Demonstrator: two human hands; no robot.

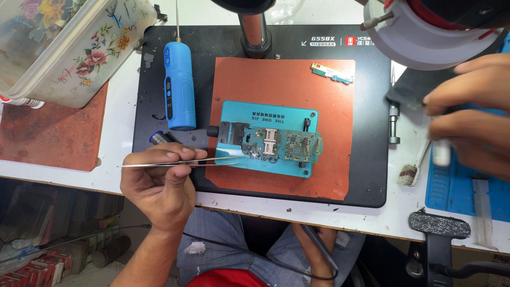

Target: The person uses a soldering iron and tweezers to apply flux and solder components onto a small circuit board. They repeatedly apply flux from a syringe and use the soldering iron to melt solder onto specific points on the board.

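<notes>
Steel tweezers (180, 162) are being pinched between thumb and fingers of the left hand (159, 183), closed around the shanks, lying nearly flat so the tips are reaching just beyond the fingertips to the near-left corner of the circuit board (281, 144). That board is sitting clamped in a teal jig (297, 114) on an orange mat (287, 74), apparently to keep it steady under the tips. Right hand (470, 114) is working well apart from the board, blurred; its fingers are curling about a small white object (441, 153), grip unclear. Blue pen-shaped tool (179, 87) is lying beyond the left knuckles, untouched.
</notes>
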